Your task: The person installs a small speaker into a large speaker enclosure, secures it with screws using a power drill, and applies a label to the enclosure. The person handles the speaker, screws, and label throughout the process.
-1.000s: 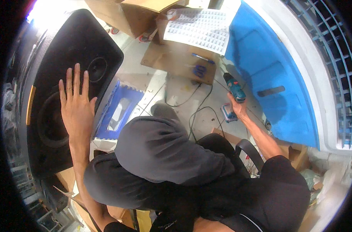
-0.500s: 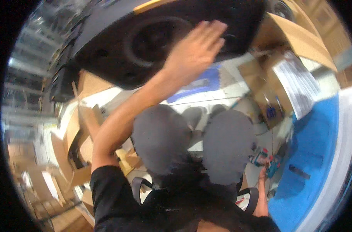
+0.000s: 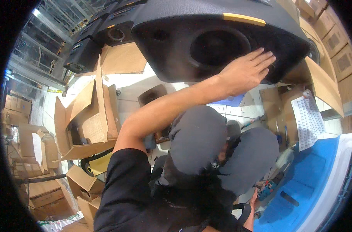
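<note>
A large black speaker cabinet (image 3: 172, 42), with a round opening and a yellow strip along its upper edge, fills the top middle. My left hand (image 3: 247, 73) lies flat against its front, just right of the round opening, fingers stretched out and holding nothing. Down at my right side, low in the view, my right hand (image 3: 253, 199) is closed around a teal and red cordless drill (image 3: 267, 189). My thigh and the arm partly hide this hand, so the exact grip is hard to see.
An open cardboard box (image 3: 87, 120) stands on the left. More black speaker cabinets (image 3: 119, 29) sit at the back left. To the right are a blue bin (image 3: 315, 166), a printed sheet (image 3: 308, 120) and a cardboard carton (image 3: 325, 87). A blue item (image 3: 232, 100) lies under the cabinet.
The view has swung left, so the cabinet sits further right and more boxes show at left. My left hand stays flat on the cabinet's front, now nearer the round opening. The drill stays in my right hand.
</note>
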A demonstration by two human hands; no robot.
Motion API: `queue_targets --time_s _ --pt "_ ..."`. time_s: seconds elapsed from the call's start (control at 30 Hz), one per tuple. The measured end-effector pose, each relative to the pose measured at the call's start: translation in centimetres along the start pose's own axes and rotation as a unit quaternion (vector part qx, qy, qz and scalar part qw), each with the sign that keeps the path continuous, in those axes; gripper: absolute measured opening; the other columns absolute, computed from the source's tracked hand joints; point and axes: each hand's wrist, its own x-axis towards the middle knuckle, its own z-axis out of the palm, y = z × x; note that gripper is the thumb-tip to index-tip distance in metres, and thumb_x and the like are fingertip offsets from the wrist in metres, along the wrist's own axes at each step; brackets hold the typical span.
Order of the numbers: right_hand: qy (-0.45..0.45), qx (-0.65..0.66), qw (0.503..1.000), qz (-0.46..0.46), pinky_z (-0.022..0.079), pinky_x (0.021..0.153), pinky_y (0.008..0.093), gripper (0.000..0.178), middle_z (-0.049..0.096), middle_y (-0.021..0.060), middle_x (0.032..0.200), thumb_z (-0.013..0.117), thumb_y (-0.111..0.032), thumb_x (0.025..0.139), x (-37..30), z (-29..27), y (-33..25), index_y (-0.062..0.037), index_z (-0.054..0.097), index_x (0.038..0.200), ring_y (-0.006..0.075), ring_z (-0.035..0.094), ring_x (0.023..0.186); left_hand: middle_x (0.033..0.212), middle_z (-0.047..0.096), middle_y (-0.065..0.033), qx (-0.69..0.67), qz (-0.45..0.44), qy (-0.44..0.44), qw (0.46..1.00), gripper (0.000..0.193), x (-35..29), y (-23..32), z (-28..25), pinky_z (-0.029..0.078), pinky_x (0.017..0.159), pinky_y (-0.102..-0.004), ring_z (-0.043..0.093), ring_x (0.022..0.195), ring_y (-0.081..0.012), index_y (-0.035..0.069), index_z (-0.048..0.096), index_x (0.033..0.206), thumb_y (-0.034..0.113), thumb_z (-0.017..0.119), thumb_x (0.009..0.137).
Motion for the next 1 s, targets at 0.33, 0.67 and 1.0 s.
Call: queue_targets --time_s 0.33,0.67,1.0 --pt "0.305 -0.135 0.942 0.048 0.053 0.069 0.0417 0.031 0.074 0.0216 0.093 0.057 -0.016 0.101 -3.1 -8.1 -2.4 0.0078 0.067 0.117 0.0325 0.070 0.077 0.130 0.061 -0.0180 -0.135 0.026 0.044 0.990 0.034 0.4 -0.3 -0.8 0.031 0.120 -0.0501 0.053 0.130 -0.0317 -0.002 0.069 0.110 0.023 0.068 0.086" --pt "0.372 0.056 0.906 -0.192 0.046 0.061 0.0284 0.028 0.062 0.0070 0.079 0.055 -0.012 0.104 -0.7 -10.5 -24.8 0.0048 0.065 0.124 0.0130 0.053 0.069 0.109 0.073 -0.0098 -0.015 -0.255 0.410 0.875 0.036 -0.9 -3.8 -6.3 0.039 0.109 -0.0496 0.064 0.109 -0.0286 0.006 0.071 0.109 0.022 0.082 0.079" --pt "0.246 0.118 0.781 -0.561 0.053 0.068 0.0321 0.017 0.068 0.0159 0.088 0.063 0.002 0.093 2.0 -8.5 -50.3 0.0087 0.066 0.108 0.0225 0.064 0.074 0.113 0.072 -0.0091 0.034 -0.377 0.280 0.882 0.044 -2.3 -6.0 -7.3 0.032 0.111 -0.0453 0.061 0.114 -0.0259 0.002 0.074 0.105 0.043 0.075 0.087"
